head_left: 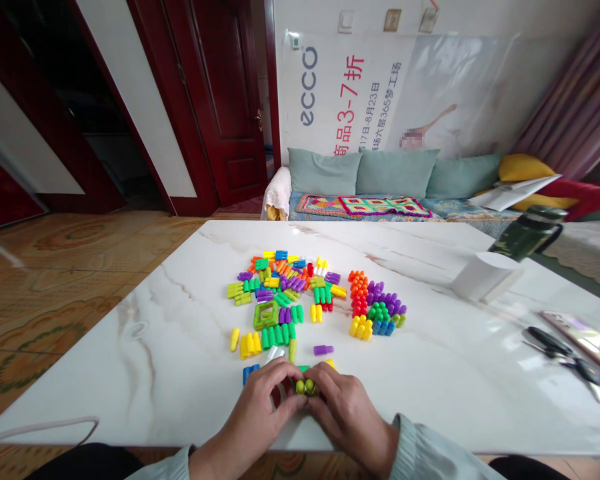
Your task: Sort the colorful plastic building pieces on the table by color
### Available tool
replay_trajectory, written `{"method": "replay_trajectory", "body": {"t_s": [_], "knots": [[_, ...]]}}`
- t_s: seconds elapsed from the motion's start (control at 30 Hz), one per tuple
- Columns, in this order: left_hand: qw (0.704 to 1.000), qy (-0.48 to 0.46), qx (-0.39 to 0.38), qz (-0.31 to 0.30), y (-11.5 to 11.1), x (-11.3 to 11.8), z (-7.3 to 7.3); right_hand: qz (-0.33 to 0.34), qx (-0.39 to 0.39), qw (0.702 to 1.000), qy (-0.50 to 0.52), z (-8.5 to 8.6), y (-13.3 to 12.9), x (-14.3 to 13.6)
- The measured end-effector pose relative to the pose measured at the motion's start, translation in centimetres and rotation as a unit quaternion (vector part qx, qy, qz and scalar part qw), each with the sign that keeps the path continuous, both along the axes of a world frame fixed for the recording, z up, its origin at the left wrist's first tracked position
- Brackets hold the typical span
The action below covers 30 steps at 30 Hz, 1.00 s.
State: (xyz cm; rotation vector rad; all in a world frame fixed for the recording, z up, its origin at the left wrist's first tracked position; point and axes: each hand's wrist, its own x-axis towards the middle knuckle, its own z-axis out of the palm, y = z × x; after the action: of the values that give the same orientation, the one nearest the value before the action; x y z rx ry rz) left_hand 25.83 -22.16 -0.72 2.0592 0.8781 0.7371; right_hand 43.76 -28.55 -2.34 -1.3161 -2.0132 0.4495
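Note:
Between my two hands, near the table's front edge, is a small olive-green toy building block with two rounded knobs facing me. My left hand pinches it from the left with thumb and fingertips. From the right, the fingers of my right hand close on the same block. Just beyond my fingers lie a blue block, a white block and a purple block. A row of green blocks and a yellow block sit a little farther off.
A loose pile of coloured blocks spreads over the white marble-look table. Right of it stands a joined group of blocks. Farther right are a white box, a dark green flask, scissors and a phone.

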Motion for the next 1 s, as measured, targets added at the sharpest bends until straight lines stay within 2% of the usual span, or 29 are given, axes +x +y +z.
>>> {"method": "replay_trajectory", "body": {"t_s": [0.47,0.57,0.63,0.73,0.8,0.9,1.0], "knots": [[0.999,-0.029,0.031,-0.004,-0.3,0.0,-0.2,0.007,-0.018,0.999,0.03,-0.1,-0.1,0.1],[0.998,-0.062,-0.008,0.002,-0.5,-0.1,-0.1,-0.019,-0.035,0.997,0.069,0.5,-0.1,-0.2],[0.994,-0.092,-0.064,0.013,-0.7,-0.1,-0.1,-0.047,-0.064,0.991,0.107,0.9,-0.1,-0.4],[0.969,-0.157,-0.191,0.012,-0.8,0.0,0.1,-0.073,-0.112,0.977,0.168,1.3,-0.2,-0.6],[0.951,-0.189,-0.245,0.003,-0.7,0.1,0.2,-0.07,-0.13,0.97,0.195,1.4,-0.2,-0.7],[0.948,-0.198,-0.249,0.002,-0.4,0.1,0.4,-0.058,-0.15,0.962,0.223,1.4,-0.2,-0.8],[0.974,-0.134,-0.182,-0.007,-0.2,-0.1,0.6,-0.041,-0.17,0.953,0.248,1.3,-0.4,-1.2]]}}
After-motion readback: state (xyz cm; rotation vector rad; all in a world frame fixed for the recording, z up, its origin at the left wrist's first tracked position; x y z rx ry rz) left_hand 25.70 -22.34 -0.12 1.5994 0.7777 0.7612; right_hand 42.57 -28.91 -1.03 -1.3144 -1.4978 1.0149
